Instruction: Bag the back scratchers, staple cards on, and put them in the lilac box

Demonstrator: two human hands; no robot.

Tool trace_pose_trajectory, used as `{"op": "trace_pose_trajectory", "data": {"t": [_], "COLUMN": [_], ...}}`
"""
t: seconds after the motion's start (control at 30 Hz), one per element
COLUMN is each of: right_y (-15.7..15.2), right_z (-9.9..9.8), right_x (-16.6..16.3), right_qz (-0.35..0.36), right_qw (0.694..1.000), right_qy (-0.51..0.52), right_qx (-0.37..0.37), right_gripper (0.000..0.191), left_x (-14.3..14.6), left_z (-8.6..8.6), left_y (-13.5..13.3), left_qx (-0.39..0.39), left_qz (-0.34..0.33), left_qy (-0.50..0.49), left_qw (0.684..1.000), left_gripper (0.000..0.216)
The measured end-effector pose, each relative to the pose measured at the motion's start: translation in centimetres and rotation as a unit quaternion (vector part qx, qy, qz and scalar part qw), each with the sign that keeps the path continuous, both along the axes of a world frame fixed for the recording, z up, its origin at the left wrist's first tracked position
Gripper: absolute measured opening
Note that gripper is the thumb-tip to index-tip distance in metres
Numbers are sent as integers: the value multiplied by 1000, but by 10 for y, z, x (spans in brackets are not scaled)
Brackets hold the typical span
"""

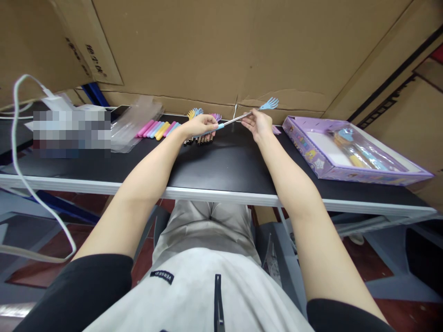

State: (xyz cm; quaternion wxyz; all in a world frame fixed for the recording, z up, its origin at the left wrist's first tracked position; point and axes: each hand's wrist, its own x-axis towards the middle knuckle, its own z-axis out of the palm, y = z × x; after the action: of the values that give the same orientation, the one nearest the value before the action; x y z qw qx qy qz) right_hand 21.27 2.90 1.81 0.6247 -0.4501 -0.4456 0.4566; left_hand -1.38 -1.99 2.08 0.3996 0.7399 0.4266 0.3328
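Note:
A telescopic back scratcher (238, 118) with a blue claw head and a blue handle is stretched out between my hands above the black table (221, 166). My left hand (201, 124) grips its handle end. My right hand (258, 123) pinches the metal rod nearer the claw, which points up and to the right. Just behind my left hand lies a row of more scratchers (200, 137) with yellow, blue and purple claws.
Pink, blue and yellow handles (158, 129) lie beside clear plastic bags (133, 122) at the left. A purple gift box (349, 150) with a clear window sits at the right. Cardboard sheets (221, 50) wall the back. A white cable (20, 152) hangs at the left.

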Motion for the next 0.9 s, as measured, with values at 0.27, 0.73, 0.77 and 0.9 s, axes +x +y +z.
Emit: {"op": "trace_pose_trajectory", "data": {"t": [0.27,0.73,0.77,0.9], "right_y": [-3,-18,-19,-23], "right_z": [2,4,3,-1], "right_x": [-3,-13,-15,-25], "right_qz": [-4,1,2,-2], "right_qw": [1000,1000,999,999], "right_qy": [24,1,-5,-25], "right_qx": [17,30,33,26], "right_gripper": [39,37,36,35], "left_x": [3,18,19,25], "left_z": [0,-3,-4,-7], "left_y": [1,1,2,5], "left_qx": [22,68,68,79], "left_qz": [90,132,133,134], "left_qy": [-22,-37,-41,-51], "left_qw": [995,988,988,987], "left_gripper": [22,25,26,25]}}
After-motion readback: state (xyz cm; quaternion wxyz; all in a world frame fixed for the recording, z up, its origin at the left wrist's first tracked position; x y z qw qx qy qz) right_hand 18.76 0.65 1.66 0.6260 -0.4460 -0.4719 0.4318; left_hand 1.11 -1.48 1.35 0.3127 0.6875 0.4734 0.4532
